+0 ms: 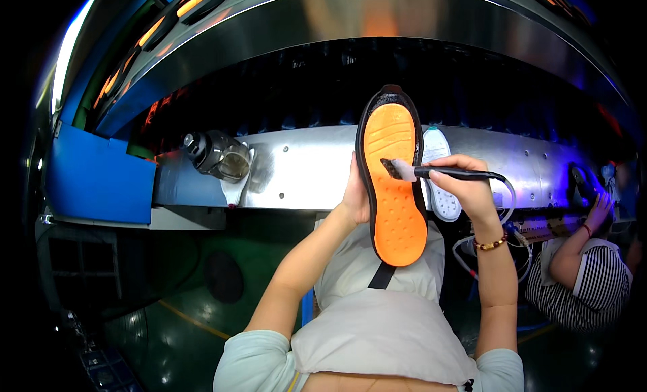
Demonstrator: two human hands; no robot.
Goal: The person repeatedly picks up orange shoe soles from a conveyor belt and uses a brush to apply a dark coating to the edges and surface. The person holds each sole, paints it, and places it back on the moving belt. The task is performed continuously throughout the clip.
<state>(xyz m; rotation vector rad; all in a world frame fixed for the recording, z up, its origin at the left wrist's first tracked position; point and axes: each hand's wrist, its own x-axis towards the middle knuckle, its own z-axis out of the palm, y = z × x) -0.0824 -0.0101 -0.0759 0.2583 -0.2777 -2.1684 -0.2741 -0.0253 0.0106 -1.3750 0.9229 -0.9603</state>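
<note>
A shoe sole (396,210) with a black rim and an orange middle is held upright in front of me, its dotted end toward my lap. My left hand (357,195) grips its left edge, with the fingers going out of sight behind it. Pinched in my right hand (468,183) is a black-handled brush (426,172) with a thin pale hose at its back end. The dark bristles meet or hover just over the middle of the orange face; I cannot tell which. Behind the sole, a white sole (438,153) lies on the metal bench (313,166).
Toward the left of the bench, a dark see-through bottle (222,156) leans over a pale cloth (237,186). A blue panel (98,176) stands further left. At the right, a person in a striped top (596,284) handles a dark object. Hoses (465,257) hang below the bench.
</note>
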